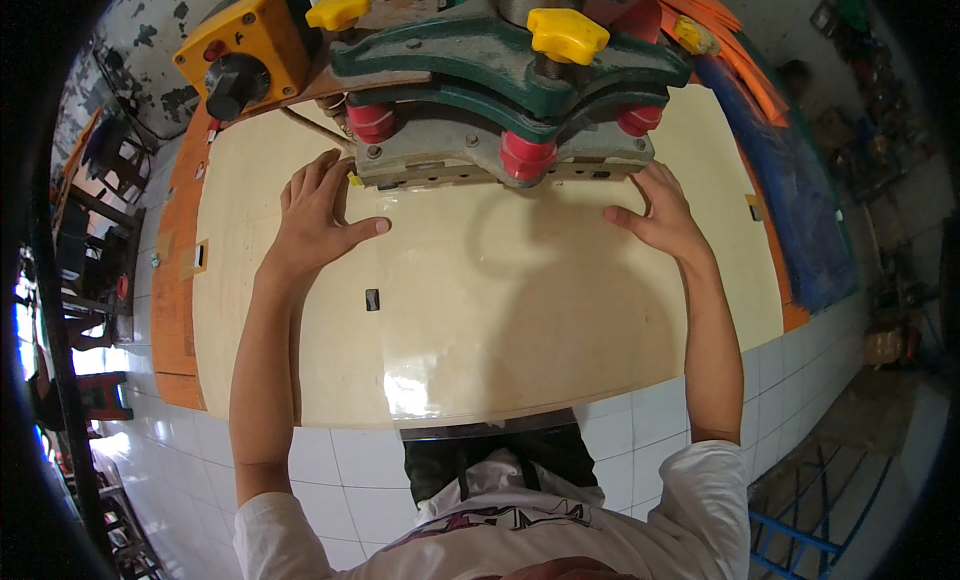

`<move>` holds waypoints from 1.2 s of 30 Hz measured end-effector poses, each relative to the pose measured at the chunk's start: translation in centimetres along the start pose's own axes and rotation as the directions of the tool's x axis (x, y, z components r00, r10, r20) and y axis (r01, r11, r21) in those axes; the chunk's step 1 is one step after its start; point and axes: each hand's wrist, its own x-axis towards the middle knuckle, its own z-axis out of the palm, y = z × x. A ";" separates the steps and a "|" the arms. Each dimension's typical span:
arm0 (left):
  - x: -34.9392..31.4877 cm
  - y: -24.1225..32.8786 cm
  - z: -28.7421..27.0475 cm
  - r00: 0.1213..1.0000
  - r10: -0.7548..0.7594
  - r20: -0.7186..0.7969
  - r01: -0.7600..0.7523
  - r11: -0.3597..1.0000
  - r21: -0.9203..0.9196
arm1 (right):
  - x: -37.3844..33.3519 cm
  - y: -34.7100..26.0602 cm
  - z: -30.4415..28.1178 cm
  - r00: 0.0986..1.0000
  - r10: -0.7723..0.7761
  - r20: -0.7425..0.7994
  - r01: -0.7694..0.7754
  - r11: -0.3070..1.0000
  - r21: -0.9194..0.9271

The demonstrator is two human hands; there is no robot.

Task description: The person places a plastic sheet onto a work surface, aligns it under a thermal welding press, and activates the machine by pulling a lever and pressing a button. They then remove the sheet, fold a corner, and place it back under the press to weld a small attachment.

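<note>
A green cast-metal press head [600,70] with yellow star knobs and red round feet stands over the far side of the table, above a grey metal plate [440,165]. To its left, my left hand [318,218] lies on the cream sheet [260,180], fingers stretched out and thumb pointing right. My right hand [662,215] rests beside the plate's right end, thumb spread inward and fingertips at the plate's edge, partly hidden. Neither hand visibly holds anything. A glossy clear film [440,340] seems to cover the sheet's middle. A small black rectangle [372,299] lies near my left forearm.
A yellow control box [245,50] with a black dial sits at the far left. Orange cloth [735,40] and blue plastic sheeting [790,200] lie along the right side. Wooden table edging [175,320] shows at left. A blue metal frame [810,520] stands at lower right.
</note>
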 end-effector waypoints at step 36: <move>0.1 0.0 -0.3 0.999 -0.002 0.048 0.001 1.000 0.015 | 0.0 -0.1 0.1 1.000 0.026 0.006 -0.026 1.000 -0.013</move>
